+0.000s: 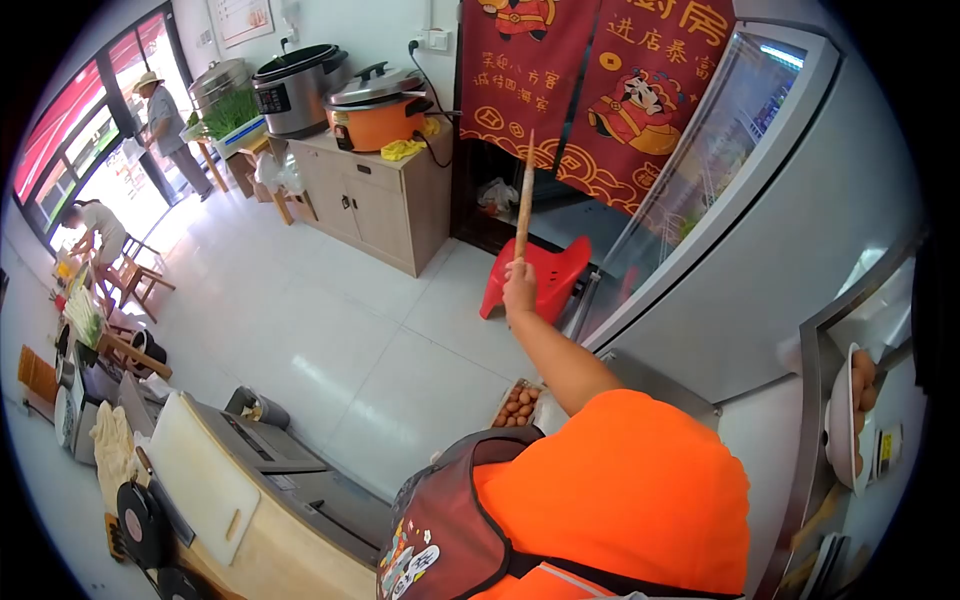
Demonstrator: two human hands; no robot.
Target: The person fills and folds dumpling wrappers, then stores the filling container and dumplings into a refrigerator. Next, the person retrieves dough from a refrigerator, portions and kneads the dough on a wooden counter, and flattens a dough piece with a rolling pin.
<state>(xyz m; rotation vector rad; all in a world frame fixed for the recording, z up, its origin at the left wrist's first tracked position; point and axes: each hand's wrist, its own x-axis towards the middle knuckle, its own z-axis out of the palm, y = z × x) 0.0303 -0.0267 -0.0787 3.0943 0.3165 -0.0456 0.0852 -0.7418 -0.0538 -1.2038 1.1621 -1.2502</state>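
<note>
My left hand (519,288) is closed around the lower part of a tapered wooden rolling pin (527,195), which points up with its narrow tip before the red door curtain (625,110). My arm is stretched out in front, above a red plastic stool (550,278). The orange sleeve covers the upper arm. My right hand is not in view.
A glass-door fridge (700,180) stands at the right. Eggs (517,405) lie in a box on the floor. An orange cooker (375,118) sits on a wooden cabinet (365,195). A cutting board (205,475) lies on the left counter. Two people are near the doorway.
</note>
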